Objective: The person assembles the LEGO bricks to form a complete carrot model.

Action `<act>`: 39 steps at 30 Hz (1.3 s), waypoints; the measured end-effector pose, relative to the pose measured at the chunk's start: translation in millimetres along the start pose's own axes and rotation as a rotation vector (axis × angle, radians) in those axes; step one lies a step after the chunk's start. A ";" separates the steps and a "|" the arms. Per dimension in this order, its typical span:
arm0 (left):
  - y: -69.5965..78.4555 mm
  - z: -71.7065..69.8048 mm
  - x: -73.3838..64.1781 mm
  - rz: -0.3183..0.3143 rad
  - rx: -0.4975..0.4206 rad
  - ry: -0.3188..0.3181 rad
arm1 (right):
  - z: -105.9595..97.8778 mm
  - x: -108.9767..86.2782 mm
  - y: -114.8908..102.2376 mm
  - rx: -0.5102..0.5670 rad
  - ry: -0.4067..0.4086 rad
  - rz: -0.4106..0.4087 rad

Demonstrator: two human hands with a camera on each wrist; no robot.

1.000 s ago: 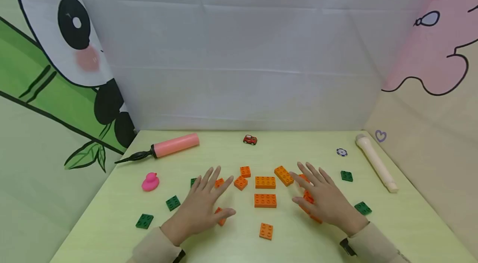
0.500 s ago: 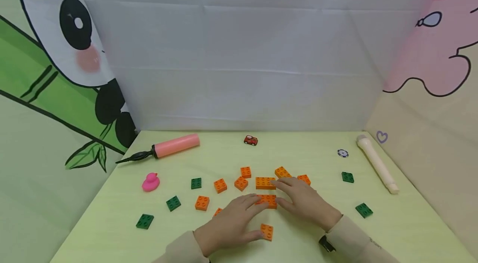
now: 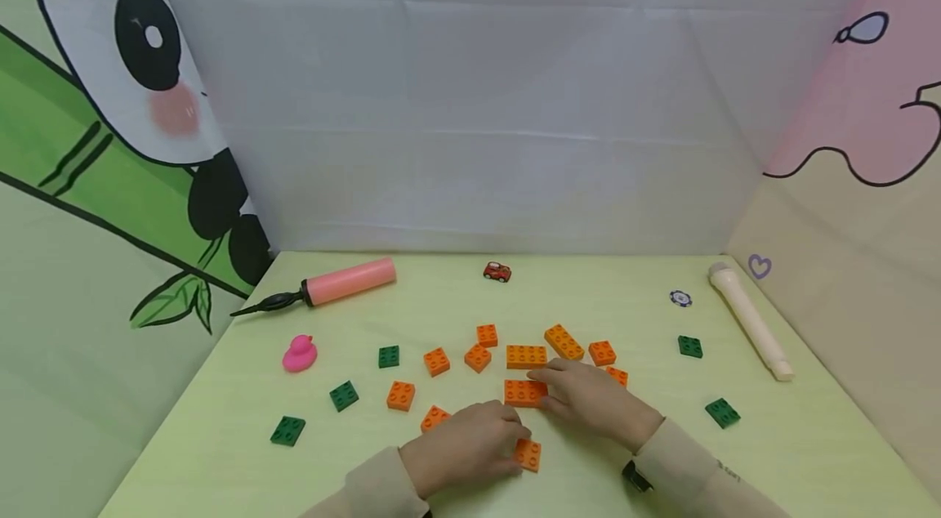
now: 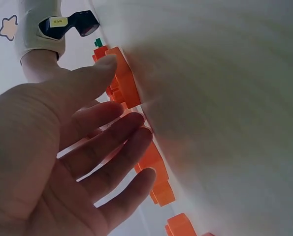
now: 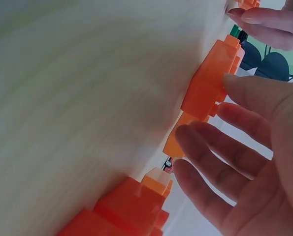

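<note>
My left hand (image 3: pixel 466 446) is low in the middle of the head view, its thumb and curled index finger at a square orange building brick (image 3: pixel 529 455). In the left wrist view that brick (image 4: pixel 128 87) shows between thumb and index finger. My right hand (image 3: pixel 597 404) pinches a long orange building brick (image 3: pixel 520 394) at its right end. In the right wrist view the thumb is against this brick (image 5: pixel 209 81), the index finger on its other side. Just beyond lies a lighter orange long brick (image 3: pixel 526 356). Fingers partly cover both held bricks.
Several orange bricks (image 3: pixel 400 395) lie around the hands, with green bricks (image 3: pixel 287 430) farther out on both sides. A pink duck (image 3: pixel 300 354), pink hand pump (image 3: pixel 351 282), red toy car (image 3: pixel 497 272), poker chip (image 3: pixel 680 298) and pale tube (image 3: pixel 751 322) lie toward the edges.
Both hands have come inward and down from a spread, open pose. The left fingers have curled at the square brick, while the right thumb and index finger have closed around the long one.
</note>
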State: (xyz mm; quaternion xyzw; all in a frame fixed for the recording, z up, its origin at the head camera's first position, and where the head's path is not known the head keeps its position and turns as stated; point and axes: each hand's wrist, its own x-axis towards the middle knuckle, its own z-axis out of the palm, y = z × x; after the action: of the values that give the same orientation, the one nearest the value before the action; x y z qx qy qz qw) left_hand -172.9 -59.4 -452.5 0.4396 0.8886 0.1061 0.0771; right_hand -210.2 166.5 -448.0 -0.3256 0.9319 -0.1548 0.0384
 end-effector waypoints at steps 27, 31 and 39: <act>-1.8 -7.2 12.6 -0.177 -0.061 0.021 | -6.5 -8.3 -4.0 0.090 0.001 -0.024; -0.8 -9.4 7.0 -0.182 -0.055 0.043 | -6.1 -14.0 -4.9 0.083 0.009 -0.015; -8.3 -20.8 -6.7 -0.165 -0.108 0.214 | -7.6 -23.4 -12.8 0.096 -0.006 -0.005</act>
State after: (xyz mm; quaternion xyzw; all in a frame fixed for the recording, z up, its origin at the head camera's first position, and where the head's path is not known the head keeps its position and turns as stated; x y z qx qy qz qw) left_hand -179.9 -72.1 -434.2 0.3466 0.9178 0.1933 0.0142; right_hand -185.5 173.5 -437.4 -0.3262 0.9225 -0.1984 0.0564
